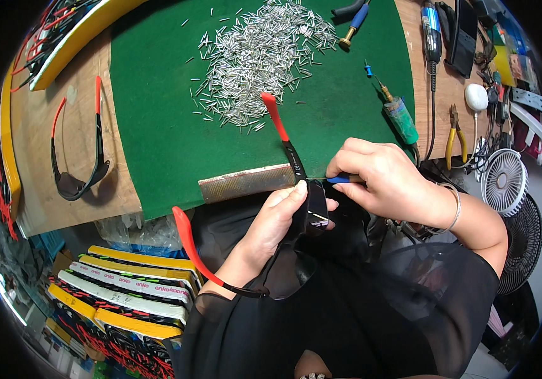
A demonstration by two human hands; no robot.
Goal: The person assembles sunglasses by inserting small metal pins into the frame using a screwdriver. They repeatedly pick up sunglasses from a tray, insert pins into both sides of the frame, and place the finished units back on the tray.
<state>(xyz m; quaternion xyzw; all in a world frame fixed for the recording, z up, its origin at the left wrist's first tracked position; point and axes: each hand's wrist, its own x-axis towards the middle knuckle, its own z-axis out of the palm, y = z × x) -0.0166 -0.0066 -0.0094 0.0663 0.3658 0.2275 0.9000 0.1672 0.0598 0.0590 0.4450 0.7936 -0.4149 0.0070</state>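
Observation:
My left hand (270, 222) is closed on a pair of black sunglasses (292, 159) with red temple tips, near the front edge of the green mat. One temple points away over the mat; the other curves back over my left forearm. My right hand (388, 177) pinches a slim screwdriver (340, 179) by its blue handle. Its thin shaft points left at the hinge area of the frame; whether the tip touches a screw is too small to see. Just left of the glasses, a worn metal-faced block (246, 183) lies along the mat's edge.
A heap of small silvery pins (255, 63) covers the back of the green mat (157, 126). Another pair of sunglasses (75, 183) sits on the wood at left. To the right are a green-handled tool (401, 120), yellow pliers (455, 136) and a white fan (505, 182). Stacked eyewear trays (126, 287) stand lower left.

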